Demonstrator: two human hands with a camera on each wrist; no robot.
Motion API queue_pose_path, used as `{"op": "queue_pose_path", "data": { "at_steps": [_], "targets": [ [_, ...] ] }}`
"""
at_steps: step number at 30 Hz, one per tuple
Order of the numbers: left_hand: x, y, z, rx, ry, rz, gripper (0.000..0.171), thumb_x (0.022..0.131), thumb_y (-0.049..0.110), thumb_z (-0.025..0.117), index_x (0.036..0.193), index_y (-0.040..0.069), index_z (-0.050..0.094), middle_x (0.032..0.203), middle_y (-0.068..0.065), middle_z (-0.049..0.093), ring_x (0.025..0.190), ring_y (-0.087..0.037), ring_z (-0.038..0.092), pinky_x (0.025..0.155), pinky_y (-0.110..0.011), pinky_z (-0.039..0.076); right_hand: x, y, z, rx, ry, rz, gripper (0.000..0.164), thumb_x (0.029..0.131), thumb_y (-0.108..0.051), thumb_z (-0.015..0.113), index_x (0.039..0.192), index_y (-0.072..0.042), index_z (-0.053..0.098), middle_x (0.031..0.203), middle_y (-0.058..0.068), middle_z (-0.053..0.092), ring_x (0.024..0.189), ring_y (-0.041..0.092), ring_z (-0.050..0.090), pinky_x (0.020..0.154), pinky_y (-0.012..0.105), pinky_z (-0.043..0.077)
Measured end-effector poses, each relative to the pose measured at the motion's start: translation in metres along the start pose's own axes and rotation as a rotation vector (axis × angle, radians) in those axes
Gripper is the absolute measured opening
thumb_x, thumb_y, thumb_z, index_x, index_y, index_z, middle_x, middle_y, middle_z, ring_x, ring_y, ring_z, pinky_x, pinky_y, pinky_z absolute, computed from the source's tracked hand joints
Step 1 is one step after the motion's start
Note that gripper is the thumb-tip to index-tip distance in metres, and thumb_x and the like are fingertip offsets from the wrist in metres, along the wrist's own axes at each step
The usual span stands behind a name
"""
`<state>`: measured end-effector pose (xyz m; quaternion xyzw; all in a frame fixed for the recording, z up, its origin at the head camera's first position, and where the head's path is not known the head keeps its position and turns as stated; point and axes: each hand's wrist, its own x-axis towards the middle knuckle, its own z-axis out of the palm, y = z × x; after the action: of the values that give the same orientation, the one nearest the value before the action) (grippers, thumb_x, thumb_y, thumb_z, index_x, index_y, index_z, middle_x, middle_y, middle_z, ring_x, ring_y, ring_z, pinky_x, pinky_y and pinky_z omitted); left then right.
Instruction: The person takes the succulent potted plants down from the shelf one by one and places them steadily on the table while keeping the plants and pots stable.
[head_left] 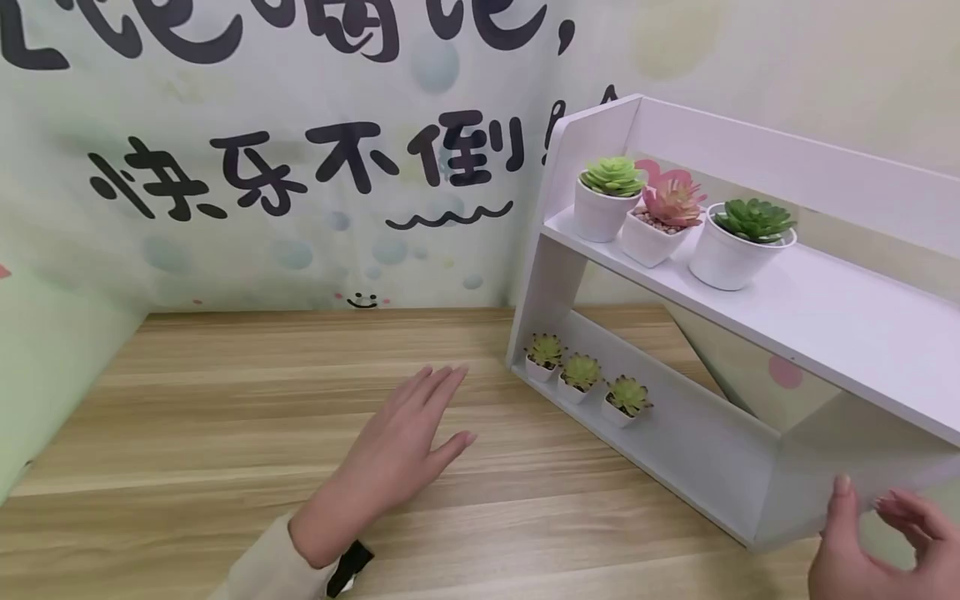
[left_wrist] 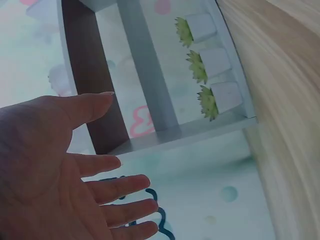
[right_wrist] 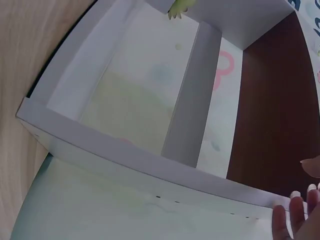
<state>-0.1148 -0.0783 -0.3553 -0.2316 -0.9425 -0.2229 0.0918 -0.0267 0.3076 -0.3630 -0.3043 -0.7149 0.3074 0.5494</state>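
Note:
My left hand [head_left: 390, 446] hovers over the table with straight fingers and holds nothing. In the left wrist view its palm [left_wrist: 45, 170] shows, fingers spread, in front of the shelf. Off the right end of the white two-tier shelf [head_left: 855, 304], my right hand [head_left: 888, 550] has its thumb and loosely bent fingers apart. On the upper board stand a light green succulent [head_left: 611, 177], a pink succulent [head_left: 671, 200] and a dark green succulent [head_left: 752, 221], all in white pots. Three small potted succulents [head_left: 580, 372] line the lower board's left part.
The shelf stands at an angle on the wood-grain table [head_left: 247, 417], toward the right. Behind it is a pale wall covering [head_left: 337, 267] with large dark lettering and bubble shapes. A dark band [head_left: 350, 568] shows at the left wrist.

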Motion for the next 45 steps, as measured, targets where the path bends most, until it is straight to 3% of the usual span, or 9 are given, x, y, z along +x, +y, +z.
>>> {"op": "queue_pose_path", "data": {
  "at_steps": [5,9,12,17,21,25,32,38,45],
  "targets": [
    [0.008,0.005,-0.014,-0.034,0.047,0.040,0.070,0.095,0.039,0.069,0.153,0.010,0.042,0.151,-0.013,0.052,0.142,-0.036,0.047,0.119,-0.052,0.039,0.009,0.007,0.003,-0.036,-0.070,0.124,0.038,0.088,-0.031,0.074,0.119,-0.035,0.052,0.092,-0.029,0.040,0.088,-0.017,0.045,0.080,0.000,0.042],
    [0.015,0.003,-0.023,-0.111,0.052,0.017,0.068,0.097,0.038,0.068,0.154,0.011,0.042,0.152,-0.011,0.052,0.142,-0.033,0.049,0.117,-0.050,0.041,0.016,0.013,0.006,-0.061,-0.059,0.184,0.046,0.088,-0.034,0.074,0.127,-0.033,0.050,0.089,-0.026,0.038,0.081,-0.017,0.043,0.084,0.002,0.045],
    [0.019,0.000,-0.029,-0.156,0.047,-0.012,0.067,0.098,0.038,0.066,0.155,0.013,0.040,0.153,-0.010,0.051,0.143,-0.031,0.047,0.118,-0.050,0.040,0.022,0.019,0.009,-0.083,-0.085,0.158,0.057,0.089,-0.034,0.071,0.139,-0.029,0.045,0.095,-0.028,0.036,0.083,-0.017,0.040,0.084,0.002,0.045],
    [0.031,-0.002,-0.033,-0.141,0.080,-0.035,0.066,0.098,0.038,0.065,0.154,0.014,0.041,0.152,-0.010,0.053,0.141,-0.031,0.050,0.112,-0.053,0.046,0.033,0.035,0.011,-0.102,-0.205,0.097,0.063,0.090,-0.030,0.069,0.147,-0.029,0.043,0.100,-0.031,0.035,0.079,-0.018,0.038,0.064,-0.006,0.034],
    [0.044,-0.001,-0.036,-0.112,0.115,-0.064,0.064,0.098,0.039,0.065,0.153,0.013,0.044,0.148,-0.010,0.057,0.135,-0.031,0.056,0.104,-0.054,0.052,0.036,0.049,0.017,-0.142,-0.268,0.122,0.061,0.090,-0.033,0.066,0.146,-0.018,0.048,0.102,-0.029,0.030,0.091,-0.012,0.036,0.086,0.007,0.039],
    [0.057,0.002,-0.042,-0.131,0.093,-0.088,0.064,0.099,0.041,0.063,0.153,0.015,0.043,0.145,-0.008,0.060,0.132,-0.029,0.059,0.103,-0.052,0.053,0.033,0.059,0.025,-0.122,-0.297,0.159,0.057,0.095,-0.034,0.061,0.145,-0.011,0.049,0.105,-0.028,0.032,0.103,-0.007,0.036,0.108,0.020,0.034],
    [0.073,0.009,-0.054,-0.339,0.032,-0.101,0.062,0.100,0.042,0.060,0.154,0.020,0.040,0.144,-0.006,0.060,0.134,-0.027,0.058,0.110,-0.051,0.048,0.025,0.062,0.031,-0.015,-0.300,0.261,0.033,0.100,-0.034,0.054,0.133,-0.034,0.056,0.108,-0.031,0.055,0.102,-0.015,0.049,0.105,0.010,0.037],
    [0.083,0.021,-0.059,-0.424,0.015,-0.060,0.061,0.100,0.039,0.060,0.154,0.018,0.040,0.145,-0.004,0.059,0.134,-0.026,0.057,0.111,-0.045,0.049,0.024,0.060,0.036,0.118,-0.306,0.317,0.043,0.102,-0.022,0.047,0.145,-0.026,0.050,0.124,-0.023,0.057,0.128,0.004,0.053,0.119,0.024,0.036],
    [0.099,0.039,-0.064,-0.449,0.034,-0.001,0.061,0.100,0.035,0.061,0.153,0.014,0.040,0.145,-0.008,0.058,0.134,-0.026,0.057,0.110,-0.043,0.050,0.025,0.058,0.040,0.157,-0.291,0.347,0.047,0.100,-0.015,0.047,0.146,-0.021,0.050,0.121,-0.023,0.055,0.125,0.006,0.052,0.120,0.025,0.033]
  ]
}}
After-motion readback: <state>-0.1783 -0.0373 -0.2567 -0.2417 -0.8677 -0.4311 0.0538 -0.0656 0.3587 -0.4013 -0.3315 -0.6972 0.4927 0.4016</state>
